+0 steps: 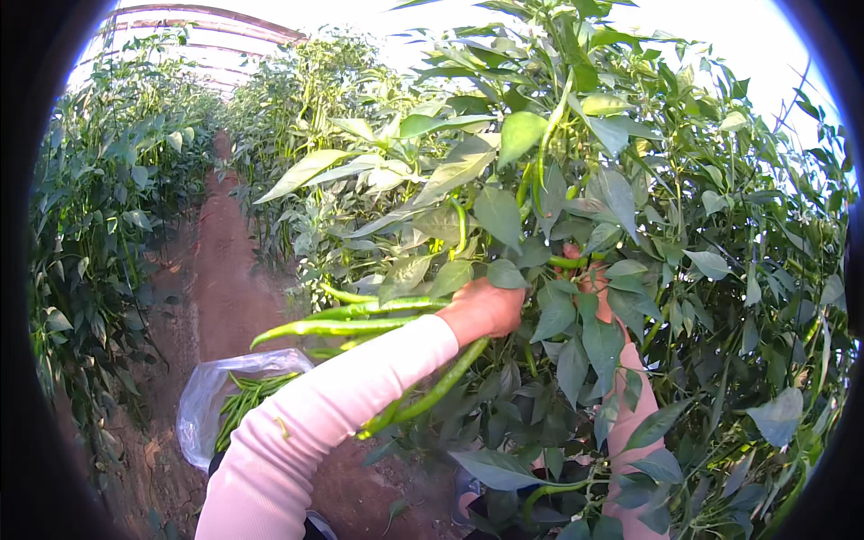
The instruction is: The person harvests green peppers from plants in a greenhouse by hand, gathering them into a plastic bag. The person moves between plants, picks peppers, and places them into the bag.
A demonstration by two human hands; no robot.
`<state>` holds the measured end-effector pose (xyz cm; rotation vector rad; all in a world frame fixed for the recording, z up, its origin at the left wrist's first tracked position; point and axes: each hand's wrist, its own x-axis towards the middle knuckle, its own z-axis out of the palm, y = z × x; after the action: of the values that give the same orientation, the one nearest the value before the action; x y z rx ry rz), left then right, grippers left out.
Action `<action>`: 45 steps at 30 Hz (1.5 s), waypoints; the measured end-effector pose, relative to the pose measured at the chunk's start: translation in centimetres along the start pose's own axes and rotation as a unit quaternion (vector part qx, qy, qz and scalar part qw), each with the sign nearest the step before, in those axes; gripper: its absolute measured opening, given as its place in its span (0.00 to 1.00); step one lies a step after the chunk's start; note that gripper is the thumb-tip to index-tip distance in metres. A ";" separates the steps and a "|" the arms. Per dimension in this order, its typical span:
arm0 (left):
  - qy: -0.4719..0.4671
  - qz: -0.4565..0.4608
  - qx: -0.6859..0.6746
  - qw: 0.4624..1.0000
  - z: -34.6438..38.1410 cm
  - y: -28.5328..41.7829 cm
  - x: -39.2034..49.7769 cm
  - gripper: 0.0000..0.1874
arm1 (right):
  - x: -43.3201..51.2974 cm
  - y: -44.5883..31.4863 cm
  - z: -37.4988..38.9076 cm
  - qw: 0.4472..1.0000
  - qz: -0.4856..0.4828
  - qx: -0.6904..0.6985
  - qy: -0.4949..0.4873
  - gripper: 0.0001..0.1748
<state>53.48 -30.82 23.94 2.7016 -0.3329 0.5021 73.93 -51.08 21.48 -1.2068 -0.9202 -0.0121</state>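
Note:
My left hand, in a pink sleeve, is closed around a bunch of long green chili peppers. Some of them stick out to the left of the wrist, others hang down below it. Among the leaves to its right, my right hand is partly hidden, with fingers beside a green pepper on the plant; whether it grips that pepper cannot be told. More peppers hang above, one curved and one long. A clear plastic bag at lower left holds many picked green peppers.
Dense pepper plants surround my right arm. Another row of plants stands at the left, past a bare dirt path leading away. Curved greenhouse ribs cross the top left. A shoe shows below among leaves.

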 end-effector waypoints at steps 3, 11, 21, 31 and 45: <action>0.098 0.134 0.161 0.973 3.5 -7.1 2.9 0.12 | -0.4 -2.2 4.1 0.998 -0.018 0.042 -0.032 0.15; -0.091 0.100 -0.643 0.754 3.7 -14.1 3.1 0.15 | 1.6 -3.6 4.5 0.983 0.177 -0.052 0.004 0.11; -0.013 0.025 -0.404 0.914 1.9 -13.8 2.8 0.15 | 2.0 -2.7 4.0 0.968 0.248 -0.043 0.013 0.12; -0.018 0.010 -0.403 0.915 1.3 -14.1 2.3 0.15 | -5.8 -7.1 1.1 0.725 -0.203 -0.653 -0.084 0.11; -0.028 -0.013 -0.352 0.935 0.3 -14.1 2.1 0.15 | -16.6 -13.2 25.3 0.857 0.350 -0.031 -0.377 0.18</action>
<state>59.65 -18.59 20.06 2.0184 -0.4000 0.2307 41.80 -43.61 23.06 -1.5822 -1.0863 1.0941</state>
